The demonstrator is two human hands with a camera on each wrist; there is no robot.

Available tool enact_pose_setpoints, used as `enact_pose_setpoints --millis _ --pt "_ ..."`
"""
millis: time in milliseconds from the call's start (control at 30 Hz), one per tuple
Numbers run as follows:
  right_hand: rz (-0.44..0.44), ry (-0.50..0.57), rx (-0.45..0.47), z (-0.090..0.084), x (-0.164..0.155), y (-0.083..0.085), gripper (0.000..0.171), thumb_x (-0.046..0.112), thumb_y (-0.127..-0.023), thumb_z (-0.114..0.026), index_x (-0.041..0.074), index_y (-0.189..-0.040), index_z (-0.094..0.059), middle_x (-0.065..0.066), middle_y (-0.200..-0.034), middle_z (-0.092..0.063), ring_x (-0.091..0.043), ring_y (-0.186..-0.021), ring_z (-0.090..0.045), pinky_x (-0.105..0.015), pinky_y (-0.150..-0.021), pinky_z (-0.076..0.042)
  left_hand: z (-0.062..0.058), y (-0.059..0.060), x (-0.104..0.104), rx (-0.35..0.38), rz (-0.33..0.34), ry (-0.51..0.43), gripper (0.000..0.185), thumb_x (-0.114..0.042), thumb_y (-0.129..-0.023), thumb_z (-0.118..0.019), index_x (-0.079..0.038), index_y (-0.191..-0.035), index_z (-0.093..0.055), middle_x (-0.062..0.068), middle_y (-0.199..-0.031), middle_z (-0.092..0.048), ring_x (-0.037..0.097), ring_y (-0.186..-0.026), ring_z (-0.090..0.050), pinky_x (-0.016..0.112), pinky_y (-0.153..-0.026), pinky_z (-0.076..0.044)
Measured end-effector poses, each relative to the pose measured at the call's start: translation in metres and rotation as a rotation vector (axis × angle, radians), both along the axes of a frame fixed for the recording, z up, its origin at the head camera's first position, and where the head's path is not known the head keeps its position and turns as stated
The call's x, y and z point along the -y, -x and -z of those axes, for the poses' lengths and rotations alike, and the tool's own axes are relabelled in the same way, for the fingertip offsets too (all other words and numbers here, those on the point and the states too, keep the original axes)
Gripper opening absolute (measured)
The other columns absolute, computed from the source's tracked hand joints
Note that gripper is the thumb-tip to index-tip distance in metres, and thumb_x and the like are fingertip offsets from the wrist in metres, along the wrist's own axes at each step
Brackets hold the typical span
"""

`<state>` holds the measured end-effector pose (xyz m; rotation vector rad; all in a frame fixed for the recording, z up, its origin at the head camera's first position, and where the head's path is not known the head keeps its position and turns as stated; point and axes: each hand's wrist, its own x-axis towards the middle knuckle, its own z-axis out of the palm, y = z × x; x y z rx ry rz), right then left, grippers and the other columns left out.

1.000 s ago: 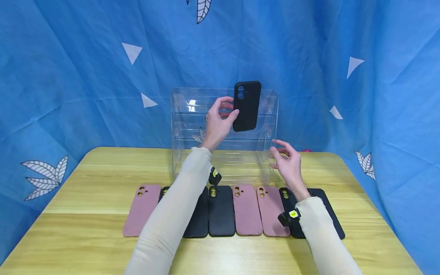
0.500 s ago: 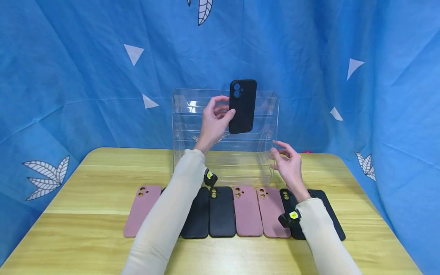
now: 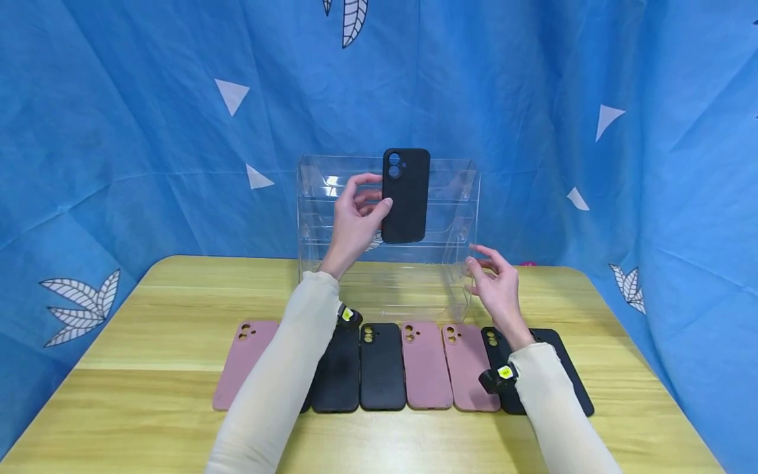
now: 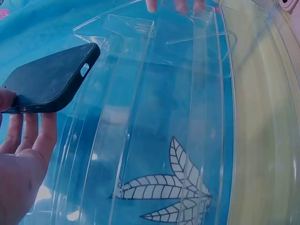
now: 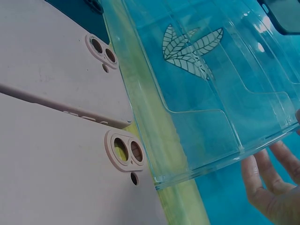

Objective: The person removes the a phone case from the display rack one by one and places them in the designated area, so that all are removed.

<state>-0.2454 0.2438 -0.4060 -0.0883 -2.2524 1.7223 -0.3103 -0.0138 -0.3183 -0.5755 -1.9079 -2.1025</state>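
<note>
My left hand (image 3: pixel 355 220) pinches a black phone case (image 3: pixel 407 197) by its left edge, thumb in front and fingers behind. The case is upright, its camera holes at upper left, in front of the upper part of a clear acrylic tiered rack (image 3: pixel 387 289). In the left wrist view the black case (image 4: pixel 51 77) shows edge-on above the fingers. My right hand (image 3: pixel 496 280) is at the rack's right side, fingers loosely bent. The right wrist view has its fingertips (image 5: pixel 251 168) at the rack's side edge; how firmly they touch, I cannot tell.
A row of phone cases lies in front of the rack: a pink case (image 3: pixel 243 365) at far left, black cases (image 3: pixel 382 368), pink cases (image 3: pixel 426 365) and a black case (image 3: pixel 571 368) at right. My sleeves cover some. A blue patterned cloth (image 3: pixel 148 164) hangs behind the wooden table (image 3: pixel 148 368).
My left hand has moved left and slightly down with the black phone case, which now stands straighter. The right hand stays at the rack's right side.
</note>
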Motion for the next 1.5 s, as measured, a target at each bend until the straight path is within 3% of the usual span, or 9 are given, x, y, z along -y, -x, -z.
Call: enact_pose_setpoints --millis 267,533,767,967,1167,1367,1500 --pt "0.001 0.003 -0.004 -0.001 -0.001 0.0 0.042 0.029 -0.105 -0.058 0.013 -0.144 -0.057 -0.013 -0.12 -0.061 0.0 -0.088 -0.068 -0.025 -0.071 -0.064 0.006 -0.007 0.014 0.018 -0.006 0.037 0.039 -0.007 -0.098 -0.067 -0.017 -0.134 -0.055 0.01 -0.108 -0.069 0.016 -0.081 -0.07 0.032 -0.07 -0.064" --pt "0.0 -0.007 -0.003 -0.001 -0.001 0.0 0.042 0.029 -0.105 -0.058 0.014 -0.144 -0.057 -0.017 -0.123 -0.06 -0.011 -0.095 -0.072 -0.025 -0.071 -0.064 0.011 -0.013 0.029 0.008 -0.039 0.074 0.041 -0.007 -0.098 -0.066 -0.017 -0.136 -0.054 0.012 -0.108 -0.069 0.014 -0.077 -0.069 0.026 -0.063 -0.058" --pt "-0.003 -0.005 -0.006 0.001 -0.002 0.0 0.042 0.03 -0.105 -0.058 0.013 -0.144 -0.056 -0.014 -0.121 -0.06 0.001 -0.089 -0.068 -0.026 -0.073 -0.064 0.018 -0.019 0.042 0.028 -0.043 0.109 0.04 -0.009 -0.099 -0.065 -0.017 -0.137 -0.053 0.009 -0.108 -0.066 0.012 -0.078 -0.068 0.025 -0.064 -0.057" --pt "0.0 -0.02 -0.011 0.003 -0.003 0.001 0.042 0.031 -0.105 -0.058 0.015 -0.144 -0.057 -0.013 -0.122 -0.06 -0.014 -0.097 -0.072 -0.027 -0.073 -0.064 0.024 -0.022 0.052 0.036 -0.058 0.14 0.04 -0.009 -0.099 -0.065 -0.017 -0.136 -0.053 0.005 -0.107 -0.067 0.008 -0.076 -0.067 0.025 -0.063 -0.057" --pt "0.004 -0.024 -0.011 0.003 -0.003 0.002 0.042 0.032 -0.105 -0.058 0.016 -0.144 -0.057 -0.015 -0.123 -0.06 -0.003 -0.091 -0.07 -0.028 -0.073 -0.064 0.026 -0.029 0.063 0.053 -0.062 0.154 0.041 -0.009 -0.099 -0.064 -0.016 -0.138 -0.052 0.004 -0.104 -0.066 0.008 -0.072 -0.066 0.024 -0.063 -0.057" --pt "0.011 -0.033 -0.014 0.001 -0.002 0.001 0.041 0.031 -0.105 -0.058 0.016 -0.144 -0.057 -0.015 -0.122 -0.061 -0.013 -0.095 -0.073 -0.03 -0.073 -0.064 0.031 -0.034 0.075 0.058 -0.076 0.158 0.04 -0.008 -0.099 -0.064 -0.016 -0.137 -0.051 0.001 -0.104 -0.066 0.008 -0.069 -0.064 0.024 -0.06 -0.052" --pt "0.007 -0.027 -0.015 0.001 -0.002 0.0 0.042 0.031 -0.105 -0.057 0.015 -0.144 -0.057 -0.015 -0.121 -0.061 0.001 -0.088 -0.069 -0.029 -0.073 -0.064 0.033 -0.038 0.082 0.071 -0.09 0.158 0.041 -0.008 -0.099 -0.064 -0.015 -0.137 -0.051 -0.001 -0.105 -0.066 0.007 -0.07 -0.064 0.022 -0.059 -0.052"
